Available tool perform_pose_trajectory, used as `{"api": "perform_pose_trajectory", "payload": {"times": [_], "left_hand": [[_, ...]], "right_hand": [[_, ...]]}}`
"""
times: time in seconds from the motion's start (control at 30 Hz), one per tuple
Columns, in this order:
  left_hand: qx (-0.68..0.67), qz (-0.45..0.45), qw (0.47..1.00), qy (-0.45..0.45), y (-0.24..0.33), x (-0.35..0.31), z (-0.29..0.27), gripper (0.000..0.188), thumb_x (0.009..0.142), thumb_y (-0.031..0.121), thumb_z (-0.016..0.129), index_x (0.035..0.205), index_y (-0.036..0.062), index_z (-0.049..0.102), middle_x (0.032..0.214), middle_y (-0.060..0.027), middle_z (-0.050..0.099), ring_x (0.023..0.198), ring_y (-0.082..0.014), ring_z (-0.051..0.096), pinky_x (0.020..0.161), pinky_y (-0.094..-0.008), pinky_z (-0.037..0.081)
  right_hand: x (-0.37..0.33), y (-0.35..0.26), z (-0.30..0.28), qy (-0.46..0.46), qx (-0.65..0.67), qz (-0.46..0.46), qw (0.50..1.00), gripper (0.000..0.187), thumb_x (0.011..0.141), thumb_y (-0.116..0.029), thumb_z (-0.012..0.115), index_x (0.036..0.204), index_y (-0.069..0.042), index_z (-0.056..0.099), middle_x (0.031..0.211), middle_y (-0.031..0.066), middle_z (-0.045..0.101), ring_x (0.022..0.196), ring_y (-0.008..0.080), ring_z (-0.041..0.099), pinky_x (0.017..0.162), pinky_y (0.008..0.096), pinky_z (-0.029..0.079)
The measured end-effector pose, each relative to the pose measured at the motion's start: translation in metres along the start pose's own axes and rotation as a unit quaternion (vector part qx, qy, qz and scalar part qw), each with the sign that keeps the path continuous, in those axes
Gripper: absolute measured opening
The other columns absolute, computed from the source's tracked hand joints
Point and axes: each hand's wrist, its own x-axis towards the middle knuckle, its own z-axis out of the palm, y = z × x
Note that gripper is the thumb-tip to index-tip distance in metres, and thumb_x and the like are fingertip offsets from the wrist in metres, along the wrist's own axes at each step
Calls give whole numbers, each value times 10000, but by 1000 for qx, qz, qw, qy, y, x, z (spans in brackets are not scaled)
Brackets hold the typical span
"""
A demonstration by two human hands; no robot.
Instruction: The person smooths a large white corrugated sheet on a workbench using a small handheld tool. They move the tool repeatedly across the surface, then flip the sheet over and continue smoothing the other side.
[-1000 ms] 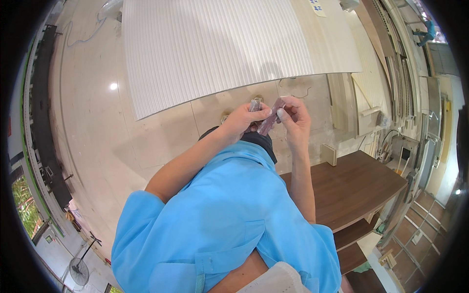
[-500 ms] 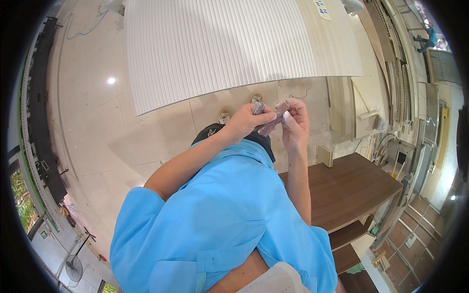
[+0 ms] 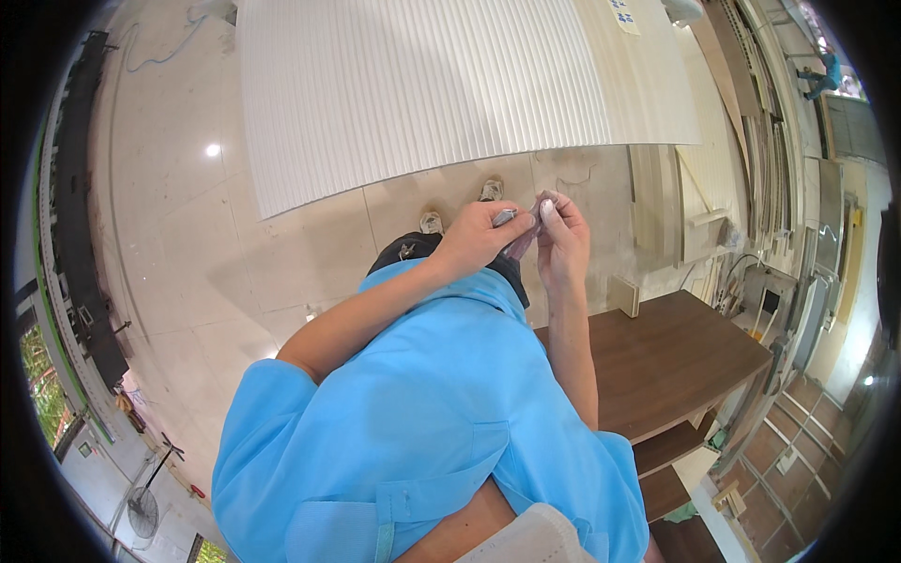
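Between my hands, in front of my waist, is a thin, creased mauve piece that looks like sandpaper (image 3: pixel 523 244). My left hand (image 3: pixel 472 240) is closed, pinching its left side between thumb and fingers. A small grey piece (image 3: pixel 504 218) sticks out of the same hand; whether it belongs to the sandpaper I cannot tell. My right hand (image 3: pixel 565 242) pinches the upper right end with thumb and fingertips, and pale dust coats its fingertips. Beyond both hands lies a large white ribbed panel (image 3: pixel 422 84), which neither hand touches.
A dark brown wooden cabinet (image 3: pixel 671 352) stands close by my right forearm, with a small pale block (image 3: pixel 623 296) at its far edge. Boards and strips (image 3: pixel 751 103) lean in stacks at the right. Far left are a long dark rail (image 3: pixel 83 216) and a fan (image 3: pixel 143 511). Another person (image 3: pixel 826 70) is far off.
My hands have drawn slightly closer together. The mauve piece has turned and less of it shows between my fingers. The grey piece in my left hand has tilted.
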Motion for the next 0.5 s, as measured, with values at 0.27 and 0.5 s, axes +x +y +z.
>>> {"api": "perform_pose_trajectory", "payload": {"times": [0.27, 0.5], "left_hand": [[87, -13, 996, 5, 12, 6, 8, 223, 1028, 228, 664, 979, 27, 748, 706, -24, 671, 649, -75, 578, 603, -285, 471], [209, 46, 977, 22, 22, 28, -3, 259, 1006, 285, 685, 1027, 38, 760, 767, -40, 720, 710, -69, 622, 667, -276, 494]], "right_hand": [[0, 10, 5, 95, -26, -45, 994, 148, 1040, -155, 658, 1099, -20, 654, 894, 17, 666, 737, 85, 606, 653, 237, 490], [15, -20, 5, 169, -127, -83, 974, 132, 1064, -162, 613, 1033, -34, 620, 825, -16, 586, 711, 49, 541, 623, 256, 464]]}}
